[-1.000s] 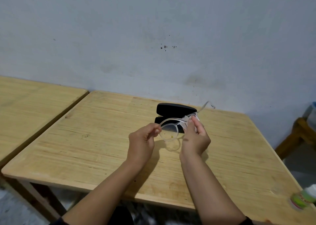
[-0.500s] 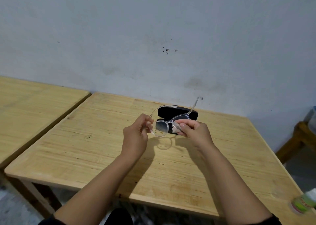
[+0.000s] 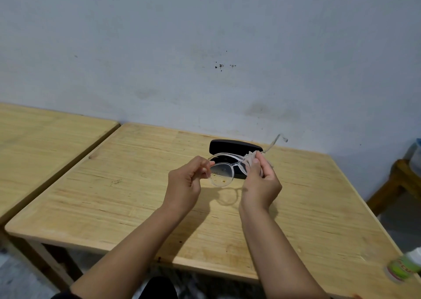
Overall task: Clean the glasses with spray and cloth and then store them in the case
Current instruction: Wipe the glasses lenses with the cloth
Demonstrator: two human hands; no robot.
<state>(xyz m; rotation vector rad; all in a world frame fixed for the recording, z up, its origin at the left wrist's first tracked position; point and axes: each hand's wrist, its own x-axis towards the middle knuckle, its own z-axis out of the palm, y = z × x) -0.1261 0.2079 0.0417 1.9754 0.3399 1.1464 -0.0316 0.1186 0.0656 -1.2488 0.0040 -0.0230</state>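
Note:
Clear-framed glasses (image 3: 222, 173) are held up above the wooden table (image 3: 141, 185). My left hand (image 3: 185, 183) pinches the left end of the frame. My right hand (image 3: 259, 182) presses a pale cloth (image 3: 250, 160) around the right lens, which is hidden. One transparent temple arm (image 3: 274, 142) sticks up to the right. The left lens shows small specks. A black glasses case (image 3: 234, 147) lies open on the table just behind the hands. A green-labelled spray bottle (image 3: 404, 268) lies at the table's near right corner, partly cut off.
A second wooden table (image 3: 45, 139) stands to the left with a narrow gap between. A grey wall (image 3: 205, 48) runs behind. A wooden stool (image 3: 396, 185) sits off the right edge.
The glasses tilted from a flatter hold back to facing me, and my right hand shifted to wrap the cloth on the right lens. The view moved slightly.

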